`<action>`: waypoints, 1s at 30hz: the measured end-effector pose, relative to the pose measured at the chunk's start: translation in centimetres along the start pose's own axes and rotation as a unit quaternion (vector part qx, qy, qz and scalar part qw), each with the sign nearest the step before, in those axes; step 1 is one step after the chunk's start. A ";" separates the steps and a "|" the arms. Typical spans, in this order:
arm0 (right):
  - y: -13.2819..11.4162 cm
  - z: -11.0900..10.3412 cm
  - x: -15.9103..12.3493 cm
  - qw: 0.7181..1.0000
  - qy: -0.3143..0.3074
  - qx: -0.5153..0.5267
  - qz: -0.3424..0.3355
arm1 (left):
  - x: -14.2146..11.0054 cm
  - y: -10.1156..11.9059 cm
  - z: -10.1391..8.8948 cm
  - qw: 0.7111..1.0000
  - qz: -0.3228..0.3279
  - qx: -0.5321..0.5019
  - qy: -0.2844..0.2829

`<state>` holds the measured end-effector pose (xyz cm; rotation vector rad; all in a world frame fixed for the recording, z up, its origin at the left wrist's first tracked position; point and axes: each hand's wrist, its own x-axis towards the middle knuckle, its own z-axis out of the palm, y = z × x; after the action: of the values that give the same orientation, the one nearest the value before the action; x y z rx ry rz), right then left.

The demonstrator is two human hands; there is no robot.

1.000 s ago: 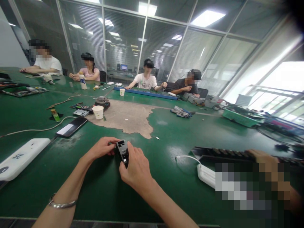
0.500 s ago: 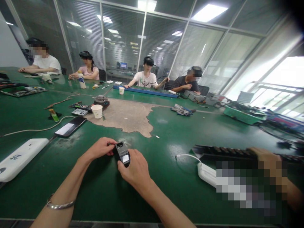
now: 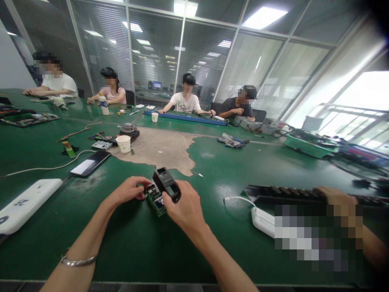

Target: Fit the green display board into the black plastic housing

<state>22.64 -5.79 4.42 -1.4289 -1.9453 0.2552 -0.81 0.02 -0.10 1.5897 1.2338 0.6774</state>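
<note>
My right hand grips a black plastic cover with cut-out windows, holding it tilted above and to the right of a small green circuit board. The board carries several components and a little screen, partly hidden under the cover and my right fingers. At the board's far left end, my left hand is closed on its edge with thumb and fingers. Cover and board are apart at the near end; whether they touch at the far end I cannot tell.
To the left lie a phone and a white power bank. A paper cup stands beyond. At right, another person's hand rests on a long black part, near a white device with a cable. Gloves lie farther back.
My right hand has lifted the black cover up and to the right, off the circuit board, which now shows. My left hand has stayed in place at the board's edge.
</note>
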 end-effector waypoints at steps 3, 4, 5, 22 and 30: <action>2.2 -1.1 0.5 0.999 0.003 -0.029 0.021 | -0.3 0.4 0.1 0.999 -0.010 -0.008 -0.041; 2.9 -1.2 0.4 0.999 -0.007 -0.042 0.033 | -0.4 0.5 0.2 0.998 -0.013 -0.014 -0.056; 3.6 -1.2 0.4 0.997 -0.019 -0.054 0.044 | -0.5 0.6 0.3 0.997 -0.013 -0.017 -0.069; 6.0 -0.1 -1.1 0.991 -0.061 -0.099 0.067 | 0.0 0.7 1.0 0.993 0.031 -0.047 -0.104; 4.5 -1.3 -0.5 0.997 -0.039 0.038 0.062 | 0.1 0.8 1.3 0.993 0.035 -0.067 -0.096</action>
<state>26.96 -4.85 2.78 -1.5115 -1.8912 0.4431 0.58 -0.38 0.12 1.5540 0.9764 0.6229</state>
